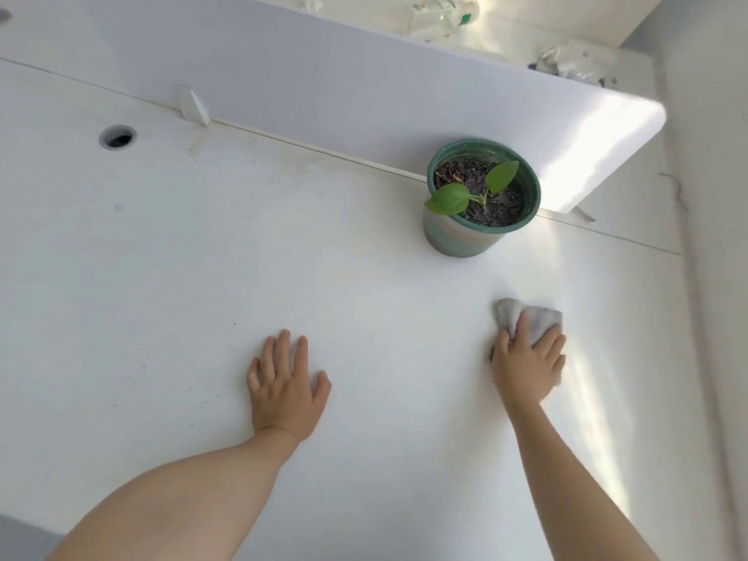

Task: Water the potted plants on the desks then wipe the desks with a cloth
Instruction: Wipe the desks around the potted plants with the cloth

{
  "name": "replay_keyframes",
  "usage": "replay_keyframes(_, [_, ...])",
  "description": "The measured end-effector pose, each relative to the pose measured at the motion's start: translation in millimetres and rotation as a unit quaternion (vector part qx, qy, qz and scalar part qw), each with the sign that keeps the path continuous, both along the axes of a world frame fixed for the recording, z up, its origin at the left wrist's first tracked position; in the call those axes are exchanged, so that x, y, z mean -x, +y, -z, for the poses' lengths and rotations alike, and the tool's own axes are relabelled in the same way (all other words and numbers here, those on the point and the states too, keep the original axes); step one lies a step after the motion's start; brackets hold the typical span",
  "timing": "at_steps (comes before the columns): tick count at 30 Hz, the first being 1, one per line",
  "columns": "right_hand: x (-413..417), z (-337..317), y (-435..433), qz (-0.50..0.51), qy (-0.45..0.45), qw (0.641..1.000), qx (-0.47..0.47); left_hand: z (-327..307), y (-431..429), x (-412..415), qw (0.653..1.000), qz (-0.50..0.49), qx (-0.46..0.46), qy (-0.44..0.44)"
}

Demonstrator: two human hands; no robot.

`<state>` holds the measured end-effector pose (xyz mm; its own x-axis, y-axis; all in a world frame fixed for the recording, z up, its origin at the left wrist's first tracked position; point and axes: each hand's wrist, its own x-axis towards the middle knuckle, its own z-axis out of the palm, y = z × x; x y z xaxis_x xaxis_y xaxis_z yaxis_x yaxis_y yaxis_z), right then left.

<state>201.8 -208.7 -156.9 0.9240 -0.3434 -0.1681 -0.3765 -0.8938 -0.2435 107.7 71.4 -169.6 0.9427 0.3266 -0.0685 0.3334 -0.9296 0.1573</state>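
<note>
A green plastic pot point(457, 236) with dark wet soil and a small seedling with two leaves point(473, 188) stands on the white desk point(202, 277), against the divider panel. My right hand point(526, 366) presses a crumpled grey cloth point(538, 317) flat on the desk, in front of the pot and a little to its right. My left hand point(285, 386) lies palm down on the desk with fingers spread, holding nothing, to the left of the right hand.
A white divider panel point(364, 87) runs along the desk's back edge. Behind it lie a clear plastic bottle point(441, 14) and crumpled white plastic point(574, 62). A round cable hole point(117, 137) sits at the far left. The desk's right edge runs down past the cloth.
</note>
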Motion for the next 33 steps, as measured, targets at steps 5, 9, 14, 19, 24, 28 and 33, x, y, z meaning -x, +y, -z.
replay_keyframes(5, [54,-14,80,-0.100,0.024,0.994,-0.037,-9,-1,2,0.998,0.002,0.042,0.046])
replay_keyframes(9, [82,-25,102,-0.200,-0.073,0.974,-0.082,-9,-3,6,0.997,0.001,0.065,0.030])
replay_keyframes(14, [96,-53,89,-0.052,0.010,0.963,-0.263,-12,-4,7,0.997,0.003,0.063,0.033])
replay_keyframes(19, [134,-81,69,0.035,-0.063,0.951,-0.302,-13,0,7,0.998,0.015,0.064,0.024])
replay_keyframes(24, [176,-79,42,0.053,-0.091,0.947,-0.302,-25,-4,16,0.991,0.016,0.129,-0.011])
replay_keyframes(28, [198,-74,27,0.034,-0.100,0.941,-0.320,-52,-14,53,0.965,-0.014,0.247,-0.089])
replay_keyframes(33, [218,-74,17,-0.083,-0.121,0.942,-0.300,-85,-38,144,0.905,-0.087,0.387,-0.152])
